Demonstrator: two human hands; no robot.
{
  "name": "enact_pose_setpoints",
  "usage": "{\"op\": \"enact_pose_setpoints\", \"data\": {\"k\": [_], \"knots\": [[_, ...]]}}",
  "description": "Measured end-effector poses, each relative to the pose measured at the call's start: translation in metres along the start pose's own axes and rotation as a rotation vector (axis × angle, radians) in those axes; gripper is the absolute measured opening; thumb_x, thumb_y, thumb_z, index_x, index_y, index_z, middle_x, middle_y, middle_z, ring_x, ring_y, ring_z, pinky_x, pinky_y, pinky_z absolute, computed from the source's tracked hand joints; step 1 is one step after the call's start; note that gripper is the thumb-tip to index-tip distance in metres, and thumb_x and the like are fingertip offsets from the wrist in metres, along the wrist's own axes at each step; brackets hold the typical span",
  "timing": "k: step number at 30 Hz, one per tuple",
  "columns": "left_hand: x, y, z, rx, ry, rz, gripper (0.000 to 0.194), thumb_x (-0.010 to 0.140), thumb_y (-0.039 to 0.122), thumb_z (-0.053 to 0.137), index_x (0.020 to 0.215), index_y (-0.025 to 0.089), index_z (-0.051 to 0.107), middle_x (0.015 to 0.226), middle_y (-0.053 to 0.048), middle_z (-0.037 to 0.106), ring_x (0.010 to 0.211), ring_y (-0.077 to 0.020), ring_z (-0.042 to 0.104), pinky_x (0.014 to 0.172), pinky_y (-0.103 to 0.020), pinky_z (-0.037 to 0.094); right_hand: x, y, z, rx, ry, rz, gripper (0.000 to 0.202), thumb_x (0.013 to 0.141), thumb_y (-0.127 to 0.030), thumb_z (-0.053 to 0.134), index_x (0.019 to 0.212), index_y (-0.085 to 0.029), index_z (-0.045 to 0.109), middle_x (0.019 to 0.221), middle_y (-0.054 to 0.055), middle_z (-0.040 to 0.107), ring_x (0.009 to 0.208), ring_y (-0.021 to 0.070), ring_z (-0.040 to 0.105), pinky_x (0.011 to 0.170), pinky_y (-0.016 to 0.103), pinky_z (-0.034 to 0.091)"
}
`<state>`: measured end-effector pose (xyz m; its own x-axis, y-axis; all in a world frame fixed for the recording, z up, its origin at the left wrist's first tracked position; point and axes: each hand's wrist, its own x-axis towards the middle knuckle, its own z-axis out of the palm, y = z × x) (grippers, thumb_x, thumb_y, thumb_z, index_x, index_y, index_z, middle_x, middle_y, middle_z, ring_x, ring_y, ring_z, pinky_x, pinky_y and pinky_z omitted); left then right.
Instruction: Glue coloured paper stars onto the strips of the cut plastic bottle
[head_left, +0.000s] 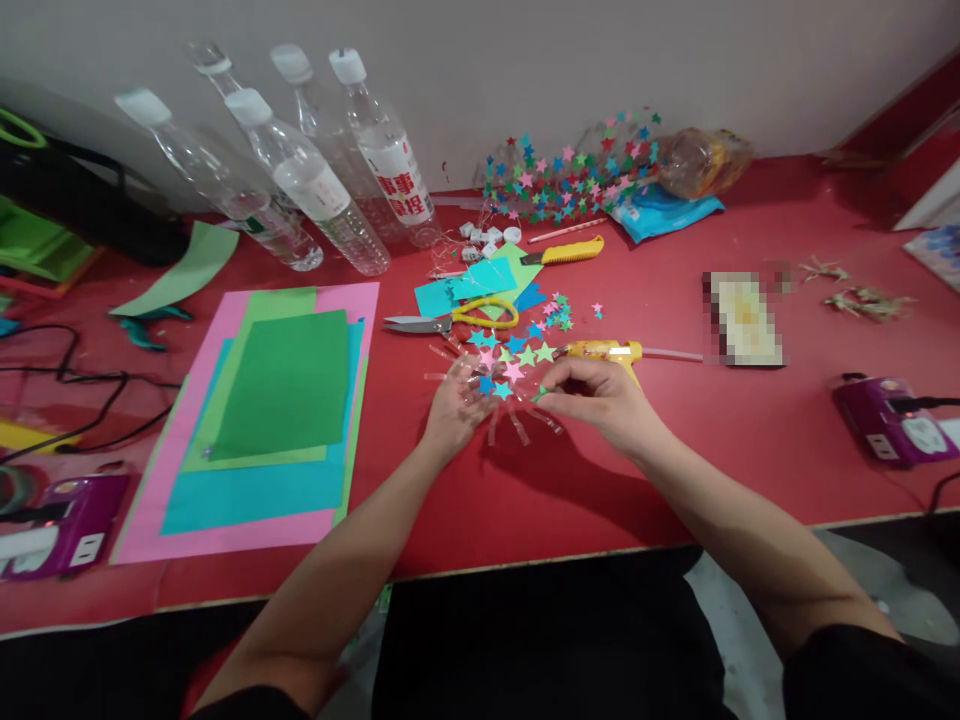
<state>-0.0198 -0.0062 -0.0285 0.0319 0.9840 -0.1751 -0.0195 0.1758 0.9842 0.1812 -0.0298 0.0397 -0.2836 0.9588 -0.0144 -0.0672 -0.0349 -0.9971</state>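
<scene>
A clear plastic piece with thin strips fanning out bears several pink, blue and green paper stars (513,371). My left hand (457,405) grips this piece at its left side. At its right edge, my right hand (592,395) pinches a small green star (541,392) between thumb and fingertips. Just behind my right hand lies a yellow glue gun (604,350) with a clear glue stick. Scissors with yellow handles (486,314) rest behind the plastic piece, and small loose stars (557,312) are scattered close by.
Coloured paper sheets (285,385) lie stacked at left. Several plastic bottles (390,170) stand by the wall. A yellow cutter (574,251), a blue packet (664,210) and a star-covered clear piece (570,180) are farther back. A phone-like object (746,320) and a purple power socket (892,420) are at right.
</scene>
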Motion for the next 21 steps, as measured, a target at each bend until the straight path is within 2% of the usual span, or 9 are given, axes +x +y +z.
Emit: {"op": "enact_pose_setpoints", "data": {"k": [5,12,17,21], "knots": [[0.002,-0.005,0.000,0.034,-0.044,0.105,0.037,0.061,0.030,0.076,0.090,0.019,0.056,0.086,-0.002,0.068,0.079,-0.0185,0.069,0.072,-0.031,0.059,-0.002,-0.004,0.001,0.032,-0.037,0.044,0.012,0.073,-0.026,0.076,0.069,-0.021,0.066,0.059,-0.005,0.058,0.055,0.0080,0.050,0.056,0.024,0.039],[-0.004,0.015,0.001,0.237,-0.094,0.169,0.029,0.059,0.019,0.076,0.084,0.017,0.064,0.099,-0.006,0.066,0.090,-0.0215,0.066,0.081,-0.033,0.057,0.000,-0.002,0.001,-0.005,0.057,0.046,0.012,0.071,-0.028,0.075,0.072,-0.020,0.066,0.063,-0.006,0.057,0.055,0.0068,0.046,0.053,0.023,0.036],[-0.004,0.010,-0.002,0.158,-0.065,0.107,0.039,0.054,0.018,0.078,0.090,0.017,0.065,0.108,-0.008,0.066,0.093,-0.0220,0.066,0.084,-0.034,0.056,0.000,-0.006,0.000,-0.266,0.077,-0.119,0.007,0.077,-0.027,0.070,0.081,-0.020,0.069,0.073,-0.002,0.064,0.064,0.0088,0.053,0.061,0.025,0.042],[-0.001,-0.004,-0.004,0.049,-0.040,0.063,0.042,0.055,0.021,0.075,0.095,0.018,0.062,0.100,-0.005,0.068,0.087,-0.0193,0.067,0.080,-0.032,0.057,-0.004,-0.012,-0.001,-0.473,0.073,-0.250,0.014,0.083,-0.029,0.068,0.094,-0.021,0.071,0.076,-0.001,0.064,0.068,0.0105,0.057,0.066,0.026,0.046]]}}
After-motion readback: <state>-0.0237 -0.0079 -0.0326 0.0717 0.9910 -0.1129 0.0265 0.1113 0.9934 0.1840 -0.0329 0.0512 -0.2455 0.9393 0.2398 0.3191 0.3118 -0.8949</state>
